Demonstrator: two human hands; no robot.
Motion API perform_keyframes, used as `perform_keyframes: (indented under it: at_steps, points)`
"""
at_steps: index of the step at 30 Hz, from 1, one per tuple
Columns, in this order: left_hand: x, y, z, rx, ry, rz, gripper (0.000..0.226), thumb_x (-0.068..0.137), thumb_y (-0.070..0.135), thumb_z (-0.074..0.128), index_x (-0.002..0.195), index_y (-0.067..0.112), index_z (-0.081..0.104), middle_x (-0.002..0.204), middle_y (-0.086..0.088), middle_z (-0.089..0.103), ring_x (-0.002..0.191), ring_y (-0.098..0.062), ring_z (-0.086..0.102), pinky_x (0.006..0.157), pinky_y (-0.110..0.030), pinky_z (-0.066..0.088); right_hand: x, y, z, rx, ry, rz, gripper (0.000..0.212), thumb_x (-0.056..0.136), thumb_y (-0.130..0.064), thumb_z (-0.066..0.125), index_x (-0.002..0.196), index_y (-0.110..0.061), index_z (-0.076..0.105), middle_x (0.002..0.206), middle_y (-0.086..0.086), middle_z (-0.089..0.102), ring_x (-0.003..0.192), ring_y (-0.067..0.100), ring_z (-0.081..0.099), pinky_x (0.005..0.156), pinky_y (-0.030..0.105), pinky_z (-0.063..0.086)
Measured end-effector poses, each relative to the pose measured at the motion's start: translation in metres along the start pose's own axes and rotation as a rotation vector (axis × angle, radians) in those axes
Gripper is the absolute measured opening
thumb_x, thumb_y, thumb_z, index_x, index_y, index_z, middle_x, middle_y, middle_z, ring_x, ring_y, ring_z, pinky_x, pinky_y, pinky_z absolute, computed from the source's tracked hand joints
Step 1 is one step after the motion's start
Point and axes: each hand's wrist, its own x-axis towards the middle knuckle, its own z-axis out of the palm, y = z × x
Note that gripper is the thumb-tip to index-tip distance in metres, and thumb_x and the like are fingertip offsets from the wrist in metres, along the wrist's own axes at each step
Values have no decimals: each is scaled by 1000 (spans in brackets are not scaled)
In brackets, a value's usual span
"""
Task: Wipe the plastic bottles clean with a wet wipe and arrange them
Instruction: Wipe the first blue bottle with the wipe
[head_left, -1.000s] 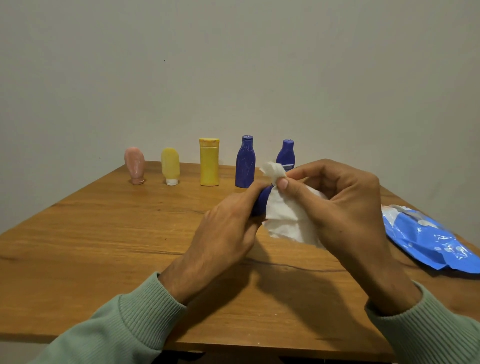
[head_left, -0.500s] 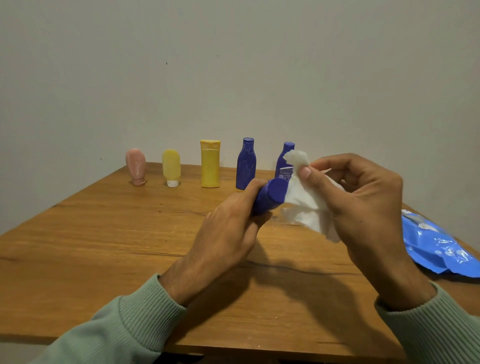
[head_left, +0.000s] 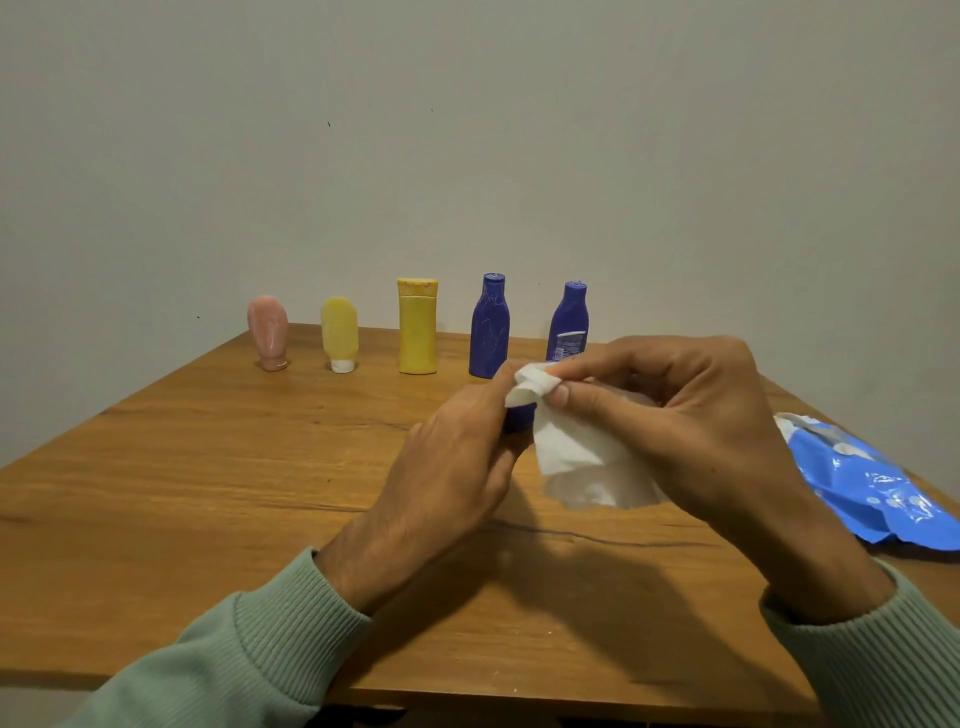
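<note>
It looks like a plain room in a home: a wooden table (head_left: 208, 467) against a bare grey wall (head_left: 467, 130), with a row of toiletry bottles (head_left: 417, 332) and a blue wet-wipe pack (head_left: 872, 483).

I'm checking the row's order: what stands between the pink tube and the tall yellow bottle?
The pale yellow tube, standing cap-down and apart from both; the head view shows it.

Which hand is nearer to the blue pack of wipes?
The right hand: it holds the wet wipe just left of the blue pack. The left hand, gripping a blue bottle, lies farther left.
</note>
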Motion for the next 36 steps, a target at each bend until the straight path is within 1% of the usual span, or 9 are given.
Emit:
perform_keyframes:
  at_steps: [2, 5, 11, 15, 19, 23, 28, 30, 36]
  points:
    - [0, 0, 0, 23, 1, 8, 45, 93, 17, 59, 135, 19, 44, 111, -1, 58, 88, -3, 43, 77, -23, 38, 1, 2, 1, -13, 100, -6, 14, 76, -20, 73, 88, -25, 72, 84, -11, 72, 83, 6, 67, 65, 16, 54]
    - [1, 0, 0, -17, 21, 38, 45, 94, 19, 58, 135, 22, 42, 104, 0, 60, 82, -5, 49, 71, -27, 45, 2, 4, -1, -48, 186, 3, 13, 77, -20, 73, 90, -22, 72, 86, -9, 70, 81, 6, 66, 63, 15, 54]
    - [0, -2, 0, 8, 44, 34, 46, 93, 17, 57, 137, 20, 42, 108, -1, 60, 87, -8, 49, 77, -31, 48, 0, 6, 3, -17, 86, 15, 14, 75, -23, 73, 87, -30, 70, 87, -14, 70, 85, 4, 65, 63, 14, 53]
    - [2, -5, 2, 46, 84, 109, 45, 91, 23, 64, 133, 23, 47, 103, 2, 62, 83, -6, 49, 74, -26, 40, 4, 15, -6, -23, 297, 75, 11, 79, -22, 72, 89, -27, 70, 78, -6, 69, 72, 9, 66, 54, 19, 52]
    - [3, -3, 2, 30, 101, 73, 41, 88, 38, 65, 124, 25, 51, 89, 5, 62, 74, -10, 54, 74, -31, 47, 7, 21, -13, 72, 412, 132, 8, 80, -27, 71, 88, -25, 71, 73, 1, 69, 67, 13, 65, 52, 29, 53]
    - [5, -2, 1, -75, 39, -22, 38, 88, 40, 64, 118, 21, 52, 87, 6, 61, 71, -5, 56, 70, -21, 48, 6, 18, -10, 78, 379, 82, 10, 80, -26, 72, 89, -22, 71, 72, -3, 69, 64, 7, 64, 51, 19, 50]
    - [4, -6, 4, -131, 22, -3, 39, 82, 50, 59, 110, 24, 57, 84, 6, 66, 71, -10, 61, 68, -34, 55, 3, 28, -1, -137, 202, -24, 14, 79, -22, 73, 92, -19, 71, 85, -6, 69, 77, 9, 65, 59, 13, 50]
    - [3, -7, 5, -102, 35, 29, 47, 78, 57, 50, 111, 24, 58, 84, 7, 67, 70, -9, 61, 67, -32, 54, 2, 32, 2, -228, 135, -82, 16, 79, -23, 73, 95, -20, 69, 86, -10, 66, 79, 5, 63, 61, 8, 47]
    - [1, -3, 6, -94, 27, 68, 52, 78, 58, 47, 115, 23, 57, 87, 7, 68, 72, -7, 63, 68, -25, 55, 0, 34, 6, -288, 246, -204, 17, 83, -24, 70, 98, -27, 64, 85, -17, 62, 80, 0, 62, 65, 7, 48]
